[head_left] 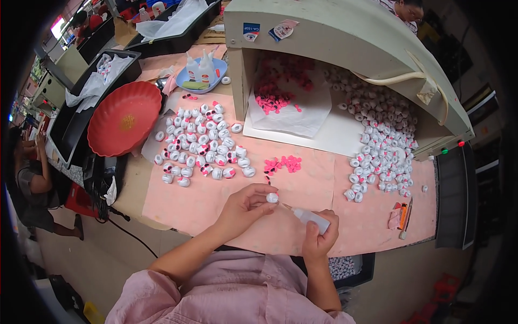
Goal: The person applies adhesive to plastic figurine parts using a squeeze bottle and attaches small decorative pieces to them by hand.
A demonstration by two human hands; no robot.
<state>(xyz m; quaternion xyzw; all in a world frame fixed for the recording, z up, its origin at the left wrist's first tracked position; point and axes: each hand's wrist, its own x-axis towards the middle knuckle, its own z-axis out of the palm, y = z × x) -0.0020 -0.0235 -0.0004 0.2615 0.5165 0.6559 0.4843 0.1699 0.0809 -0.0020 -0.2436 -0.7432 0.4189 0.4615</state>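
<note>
My left hand (244, 209) pinches a small round white bead-like piece (272, 198) between thumb and fingers, with a speck of pink at its top. In my right hand (322, 237) is a translucent white squeeze bottle (313, 218), tilted so that its thin nozzle points at the piece; whether the tip touches it I cannot tell. Just beyond my hands lies a small heap of flat pink pieces (283, 164), a few dark ones beside it. To the left spread many white round pieces (202, 143), several bearing pink or black-and-pink parts.
A beige machine (345, 27) arches over the far side, with pink pieces (272, 102) and piled white pieces (386, 151) under and before it. Left stand a red scalloped dish (125, 119) and a blue tray (210, 83) of bottles. An orange cutter (403, 216) lies at right.
</note>
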